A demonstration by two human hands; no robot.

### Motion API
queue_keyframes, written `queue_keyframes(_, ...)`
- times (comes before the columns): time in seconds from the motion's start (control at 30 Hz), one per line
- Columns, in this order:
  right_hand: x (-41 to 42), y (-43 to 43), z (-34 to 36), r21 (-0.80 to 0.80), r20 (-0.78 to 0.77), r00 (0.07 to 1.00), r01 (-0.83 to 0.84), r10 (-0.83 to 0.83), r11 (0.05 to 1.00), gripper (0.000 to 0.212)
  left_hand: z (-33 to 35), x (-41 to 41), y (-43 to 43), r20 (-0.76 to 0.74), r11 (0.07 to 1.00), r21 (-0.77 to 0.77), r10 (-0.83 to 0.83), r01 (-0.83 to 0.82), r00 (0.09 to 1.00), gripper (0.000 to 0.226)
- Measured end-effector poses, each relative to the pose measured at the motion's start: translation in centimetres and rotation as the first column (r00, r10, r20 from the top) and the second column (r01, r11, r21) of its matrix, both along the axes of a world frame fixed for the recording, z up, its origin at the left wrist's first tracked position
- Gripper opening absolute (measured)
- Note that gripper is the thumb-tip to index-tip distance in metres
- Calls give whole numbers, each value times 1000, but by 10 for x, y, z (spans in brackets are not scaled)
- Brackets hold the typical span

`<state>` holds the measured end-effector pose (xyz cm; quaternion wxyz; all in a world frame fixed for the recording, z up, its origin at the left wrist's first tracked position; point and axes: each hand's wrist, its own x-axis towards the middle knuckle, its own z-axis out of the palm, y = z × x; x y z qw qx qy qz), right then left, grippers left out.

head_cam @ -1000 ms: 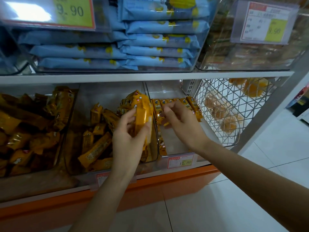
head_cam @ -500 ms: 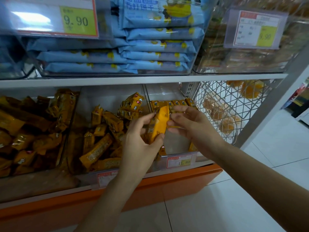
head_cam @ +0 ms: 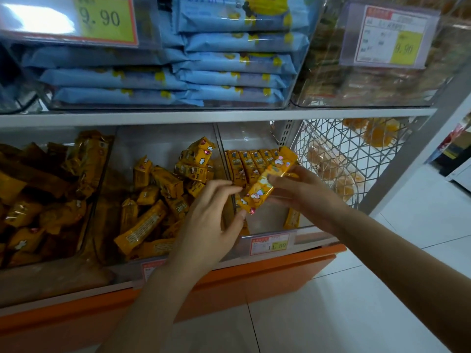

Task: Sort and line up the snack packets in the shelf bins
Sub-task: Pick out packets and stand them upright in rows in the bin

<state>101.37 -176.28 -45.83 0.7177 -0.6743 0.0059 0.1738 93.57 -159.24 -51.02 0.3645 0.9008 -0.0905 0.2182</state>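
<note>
A yellow snack packet lies slanted between my hands, in front of the right clear bin. My right hand grips it, thumb on top. My left hand has loosely curled fingers; its thumb touches the packet's lower end. At the back of the right bin stands a neat row of yellow packets. One more packet leans at that bin's front right. The middle clear bin holds a loose heap of yellow packets.
A left bin holds jumbled brown-gold packets. Blue packets are stacked in a bin on the shelf above. A wire basket with wrapped buns stands to the right. Price tags hang on the orange shelf front.
The packet passed from my left hand's grip into my right hand and moved right, toward the right bin. My left hand has loosened and now only touches its lower end.
</note>
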Motion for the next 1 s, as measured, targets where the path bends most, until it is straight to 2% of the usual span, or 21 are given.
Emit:
queue_keyframes(0.07,4,-7,-2,14,18,1000,18,-18,1000,45,-5,0,3,-27,998,61,-15,17,1000,32)
queue_keyframes(0.17,9,-13,-4,-24,75,995,74,-72,997,40,-10,2,4,14,992,124,-12,10,1000,23)
queue_keyframes(0.23,16,-14,-7,-139,142,983,136,-116,981,37,-12,3,5,37,988,152,-31,25,999,21)
queue_keyframes(0.33,30,-12,-15,-394,278,957,194,-84,899,43,-15,5,7,23,985,152,-81,77,996,26)
queue_keyframes(0.47,46,-7,-38,-520,234,970,179,-63,835,58,-17,6,10,40,977,185,-117,107,992,37)
queue_keyframes(0.53,52,-10,-47,-742,206,974,91,97,664,62,-18,7,12,45,974,191,-130,119,991,36)
queue_keyframes(0.6,52,-13,-46,-904,116,939,-37,325,427,45,-19,8,13,64,970,215,-129,112,990,35)
queue_keyframes(0.67,48,-13,-39,-956,26,897,-107,441,273,38,-20,10,14,90,962,255,-126,99,988,35)
queue_keyframes(0.77,49,-10,-32,-969,-152,870,-224,469,102,43,-21,13,16,125,950,296,-140,98,982,33)
queue_keyframes(0.8,51,-8,-33,-955,-205,869,-278,450,103,46,-21,14,17,130,950,296,-145,101,981,33)
queue_keyframes(0.9,56,-4,-43,-910,-163,915,-284,369,302,40,-21,14,17,128,954,279,-152,112,980,31)
queue_keyframes(0.93,57,0,-48,-899,-151,928,-272,340,343,38,-21,14,18,127,955,273,-152,113,980,32)
queue_keyframes(1.0,58,7,-58,-880,-167,935,-284,311,380,43,-21,14,17,131,955,272,-155,115,979,32)
